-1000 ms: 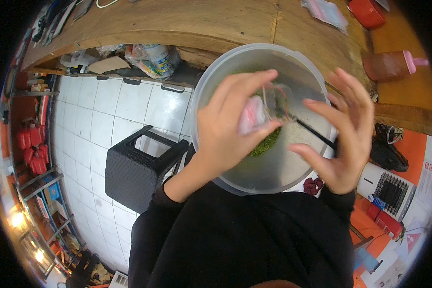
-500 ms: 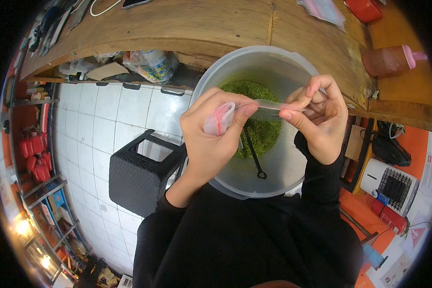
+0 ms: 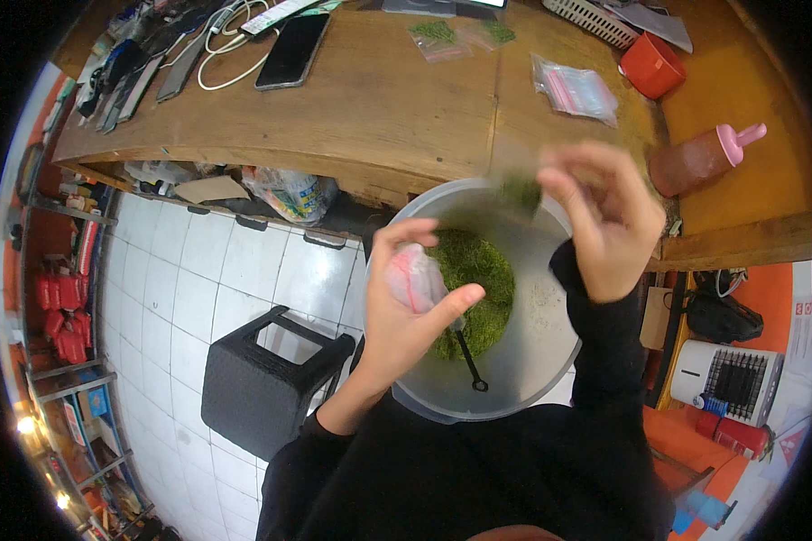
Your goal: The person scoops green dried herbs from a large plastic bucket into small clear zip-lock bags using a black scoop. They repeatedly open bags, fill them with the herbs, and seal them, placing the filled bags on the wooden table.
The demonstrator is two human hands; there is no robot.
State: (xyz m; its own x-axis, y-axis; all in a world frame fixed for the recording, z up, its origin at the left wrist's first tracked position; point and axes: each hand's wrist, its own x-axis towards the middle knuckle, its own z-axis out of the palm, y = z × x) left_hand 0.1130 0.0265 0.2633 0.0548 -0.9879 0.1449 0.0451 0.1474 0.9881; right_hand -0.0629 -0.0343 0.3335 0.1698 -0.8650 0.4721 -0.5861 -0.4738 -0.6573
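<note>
A large translucent plastic bucket [image 3: 550, 347] stands before me, its bottom covered with chopped dry green leaves [image 3: 485, 279]. The black handle of a scoop or spoon [image 3: 471, 365] leans in it. Above the bucket's left side, my left hand [image 3: 397, 316] keeps a bundle of clear zip bags with red stripes [image 3: 413, 275] against its palm, thumb and index finger apart. My right hand [image 3: 609, 216], blurred by motion, pinches a small clear bag with green leaves inside [image 3: 520, 191] over the bucket's far rim.
On the wooden table [image 3: 361, 126] lie two small filled bags [image 3: 435, 34], a stack of zip bags [image 3: 576, 90], a phone [image 3: 293, 51] and cables. An orange container [image 3: 651, 66] and a pink-lidded bottle [image 3: 699, 162] stand at the right. A black stool [image 3: 262, 383] is on the tiled floor.
My hands have moved apart; the small bag stretched between them has left my left hand and moves in my right toward the table. The view has tilted up, showing more of the table.
</note>
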